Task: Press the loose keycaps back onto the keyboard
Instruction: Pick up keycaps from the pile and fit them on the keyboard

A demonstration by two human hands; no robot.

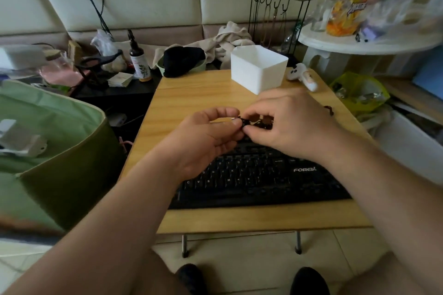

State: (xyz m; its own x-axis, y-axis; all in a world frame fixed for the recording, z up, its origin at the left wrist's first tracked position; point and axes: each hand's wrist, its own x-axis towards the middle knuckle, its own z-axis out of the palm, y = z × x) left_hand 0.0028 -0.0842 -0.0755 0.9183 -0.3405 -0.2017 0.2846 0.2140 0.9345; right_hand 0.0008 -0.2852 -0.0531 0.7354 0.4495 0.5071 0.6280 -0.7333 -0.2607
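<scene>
Above the keyboard's (259,175) far edge, both hands (242,127) pinch a keycap (245,123).

Black keyboard (261,179) w/ white lettering; light wood-grain table (191,100); white plastic bin (257,68); green fabric bag (52,151); small keycap (245,122), prob. black.

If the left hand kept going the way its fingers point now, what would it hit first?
Likely the right hand: the left hand points right, both pinching a small black keycap above the keyboard. Depth is unclear.
</scene>
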